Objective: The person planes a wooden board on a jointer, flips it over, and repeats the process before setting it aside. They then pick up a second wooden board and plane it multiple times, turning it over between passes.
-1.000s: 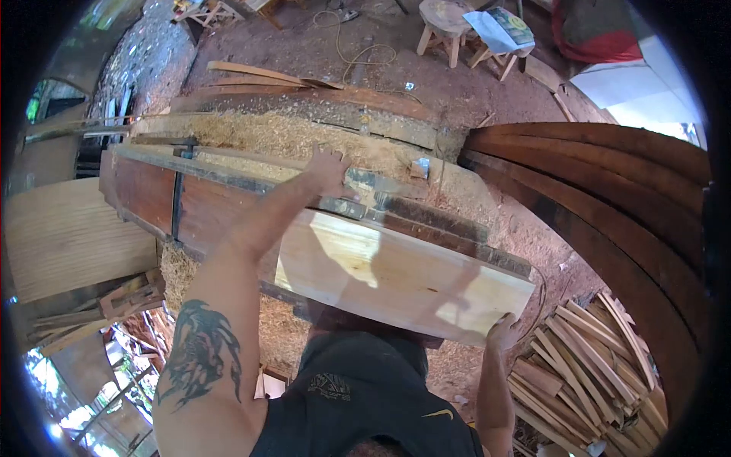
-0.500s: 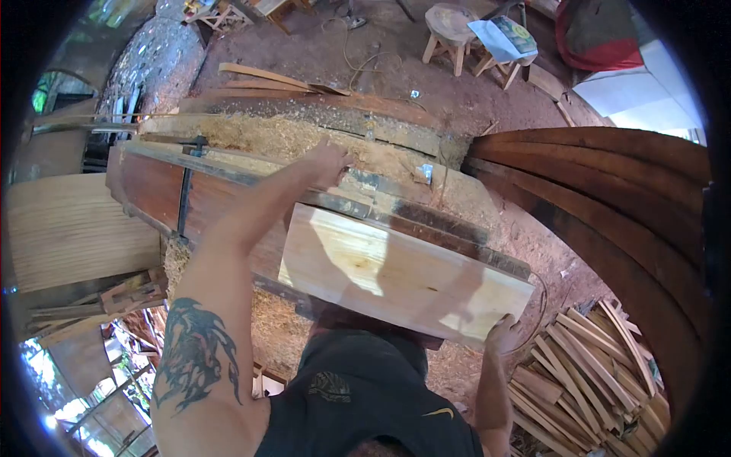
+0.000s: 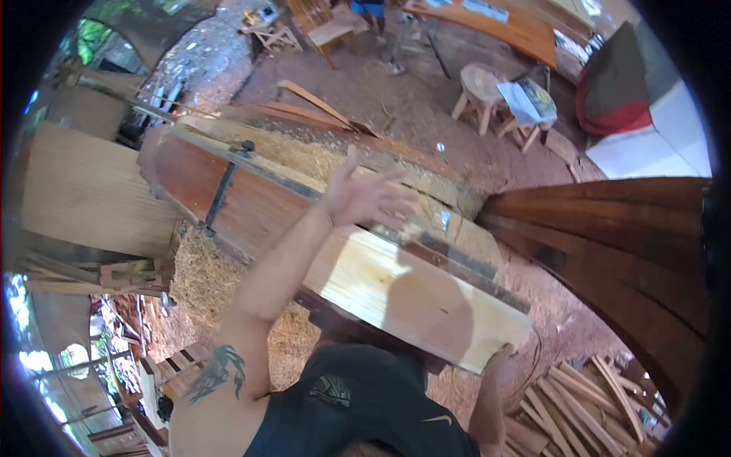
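Note:
A pale wooden board (image 3: 426, 305) lies slantwise across the workbench in front of me, with shadows over its face. My right hand (image 3: 498, 361) grips the board's near right corner, the fingers partly hidden. Above the board's far left end, my left hand (image 3: 369, 196) is open with its fingers spread, holding nothing. To the left on the bench is a reddish-brown wooden panel (image 3: 266, 213), with a dark bar clamp (image 3: 221, 196) across it.
Wood shavings (image 3: 205, 270) cover the bench's far side and the ground. Large curved brown timbers (image 3: 609, 251) stand at the right, above a pile of cut strips (image 3: 567, 404). Stools (image 3: 481, 84) and a long wooden table (image 3: 502, 32) are farther back. A person's legs show at the top.
My left hand has lifted off the far side of the bench, moved right and spread its fingers. My right hand keeps hold of the board's corner. The view has tilted up and shifted.

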Tool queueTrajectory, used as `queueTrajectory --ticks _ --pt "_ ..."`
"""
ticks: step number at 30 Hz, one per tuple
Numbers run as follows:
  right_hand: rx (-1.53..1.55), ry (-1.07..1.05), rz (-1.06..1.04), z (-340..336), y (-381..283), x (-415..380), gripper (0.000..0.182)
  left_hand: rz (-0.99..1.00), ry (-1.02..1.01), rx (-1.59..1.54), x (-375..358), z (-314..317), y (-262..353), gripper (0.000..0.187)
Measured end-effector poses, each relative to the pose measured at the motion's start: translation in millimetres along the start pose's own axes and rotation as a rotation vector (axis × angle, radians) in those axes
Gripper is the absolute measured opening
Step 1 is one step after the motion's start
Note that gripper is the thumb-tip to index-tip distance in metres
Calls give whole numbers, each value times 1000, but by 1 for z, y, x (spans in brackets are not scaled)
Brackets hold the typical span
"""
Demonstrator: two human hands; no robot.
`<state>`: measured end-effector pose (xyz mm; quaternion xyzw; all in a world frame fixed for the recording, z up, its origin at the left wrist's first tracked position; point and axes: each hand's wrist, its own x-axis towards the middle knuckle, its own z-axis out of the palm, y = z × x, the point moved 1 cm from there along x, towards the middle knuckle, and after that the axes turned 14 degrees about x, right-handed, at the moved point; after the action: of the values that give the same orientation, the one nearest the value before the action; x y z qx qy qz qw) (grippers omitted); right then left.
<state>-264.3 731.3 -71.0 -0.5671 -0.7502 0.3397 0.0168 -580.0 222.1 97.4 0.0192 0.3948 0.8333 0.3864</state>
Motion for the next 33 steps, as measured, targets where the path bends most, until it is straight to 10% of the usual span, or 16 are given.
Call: queueTrajectory --ticks 8,13,16,20,22,29,33 --pt "179 -64 31 11 10 6 56 127 -244 -63 -49 48 -23 134" --pt "40 -155 -104 -7 20 14 59 -27 655 970 -71 32 -63 83" --pt "-618 -243 -549 -12 31 36 51 -49 994 1637 -99 5 -116 60" --pt "193 -273 -157 10 65 105 55 68 1293 1785 -120 -9 -226 61" --pt "411 -348 -139 25 84 146 61 -332 1026 1582 -117 22 -215 78" --pt "-432 -457 -163 -16 -64 27 86 -584 1150 1558 -55 46 -240 98" --pt "-263 -694 -199 12 -78 2 83 -549 1415 1512 -46 -7 -242 94"
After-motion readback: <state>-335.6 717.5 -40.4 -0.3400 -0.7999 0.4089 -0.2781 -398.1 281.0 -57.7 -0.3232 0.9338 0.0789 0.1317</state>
